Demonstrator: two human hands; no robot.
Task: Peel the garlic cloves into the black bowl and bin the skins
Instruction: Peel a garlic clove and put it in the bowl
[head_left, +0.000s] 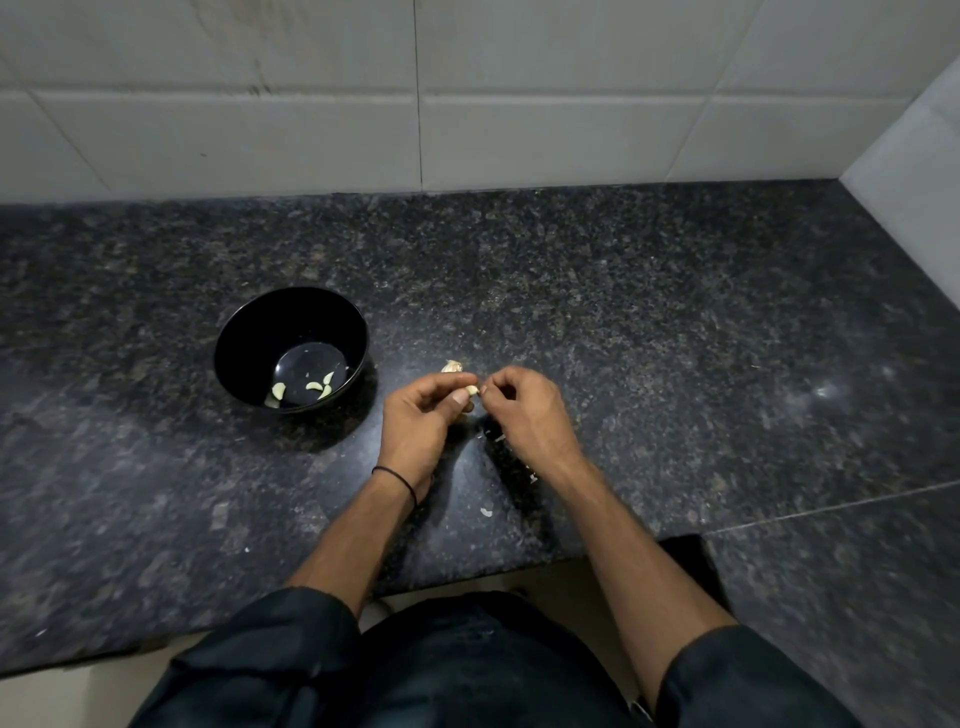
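To the right of the black bowl, the left hand pinches a garlic clove at its fingertips. The clove's long axis lies roughly crosswise, free end pointing away from the bowl. The right hand pinches that end. Peeled cloves lie inside the bowl.

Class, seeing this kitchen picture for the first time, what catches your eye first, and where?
Two hands meet over the granite counter: the left hand holds a garlic clove while the right hand pinches at its skin. Left of them stands a black bowl with a few peeled cloves inside. Pale skin scraps lie near the wrists.
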